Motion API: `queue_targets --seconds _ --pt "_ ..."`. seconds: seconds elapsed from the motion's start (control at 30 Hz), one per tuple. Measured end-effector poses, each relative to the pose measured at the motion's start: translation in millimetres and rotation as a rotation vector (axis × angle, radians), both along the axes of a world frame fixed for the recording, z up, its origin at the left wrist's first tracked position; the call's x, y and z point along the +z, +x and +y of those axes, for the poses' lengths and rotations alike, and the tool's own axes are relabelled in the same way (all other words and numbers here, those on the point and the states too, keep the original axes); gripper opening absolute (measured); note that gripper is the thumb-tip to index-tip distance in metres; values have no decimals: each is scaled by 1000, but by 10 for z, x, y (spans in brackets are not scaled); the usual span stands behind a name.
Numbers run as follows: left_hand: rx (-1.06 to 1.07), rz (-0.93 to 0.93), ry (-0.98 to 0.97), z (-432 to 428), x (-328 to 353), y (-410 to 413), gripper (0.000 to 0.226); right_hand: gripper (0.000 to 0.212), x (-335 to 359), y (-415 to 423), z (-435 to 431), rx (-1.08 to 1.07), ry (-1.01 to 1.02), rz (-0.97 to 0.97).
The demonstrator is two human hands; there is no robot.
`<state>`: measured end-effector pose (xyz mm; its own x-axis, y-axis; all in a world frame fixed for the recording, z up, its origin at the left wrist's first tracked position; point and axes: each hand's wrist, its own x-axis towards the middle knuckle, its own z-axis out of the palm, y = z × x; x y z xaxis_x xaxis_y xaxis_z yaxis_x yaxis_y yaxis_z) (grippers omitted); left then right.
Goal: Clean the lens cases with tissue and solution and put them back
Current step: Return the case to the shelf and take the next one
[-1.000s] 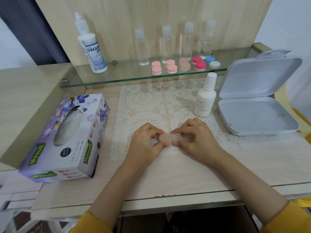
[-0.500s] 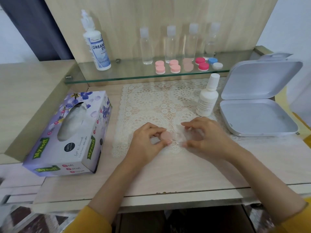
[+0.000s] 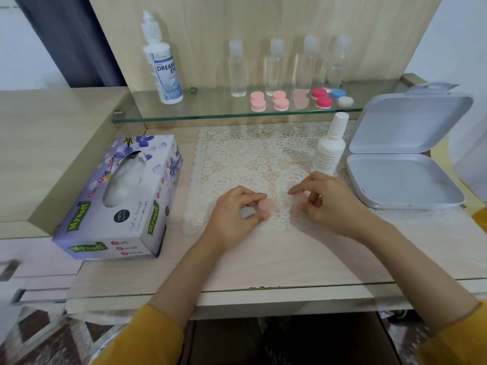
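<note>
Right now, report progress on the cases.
Done: nothing shows; the tissue box looks untouched and the white bottle stands capped. In hand: left hand and right hand grip one case by its pink caps, likely opening it. Left: wiping, plus the cases on the shelf.

A pale wooden desk point(image 3: 276, 264) lies under the fingers point(image 3: 245, 195), its front edge chipped on their near side. Beyond the fingers a glass shelf point(image 3: 216, 104) runs across a light wooden back panel point(image 3: 263, 19). Far to their upper left hangs a dark curtain point(image 3: 66, 38), and to their upper right stands a white wall point(image 3: 453, 35). Below and left of them a patterned floor point(image 3: 39, 338) shows. The light is soft and even.
</note>
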<state>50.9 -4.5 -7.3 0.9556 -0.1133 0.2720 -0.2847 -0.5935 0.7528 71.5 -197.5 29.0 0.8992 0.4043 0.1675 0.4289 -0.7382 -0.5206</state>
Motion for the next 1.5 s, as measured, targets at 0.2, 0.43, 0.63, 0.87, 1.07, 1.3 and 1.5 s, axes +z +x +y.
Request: queue_targets --seconds 0.2,0.43,0.63,0.87,1.07,1.3,1.5 --pt "-3 -13 39 2 2 -4 32 31 68 19 156 109 -79 -19" --pt "-18 -20 52 -10 12 -12 29 26 80 31 217 110 -157 -19" --pt "-14 -30 76 -12 8 -13 28 19 53 79 238 13 -187 -32" --pt "-20 -14 68 -11 10 -17 27 22 82 38 218 101 -172 -12" --pt "-17 -15 80 -13 12 -18 28 27 101 55 214 39 -189 -4" --pt "-16 -9 86 -22 12 -23 29 12 52 50 213 58 -186 -31" --pt "-23 -30 94 -18 15 -20 28 23 22 75 189 7 -136 -39"
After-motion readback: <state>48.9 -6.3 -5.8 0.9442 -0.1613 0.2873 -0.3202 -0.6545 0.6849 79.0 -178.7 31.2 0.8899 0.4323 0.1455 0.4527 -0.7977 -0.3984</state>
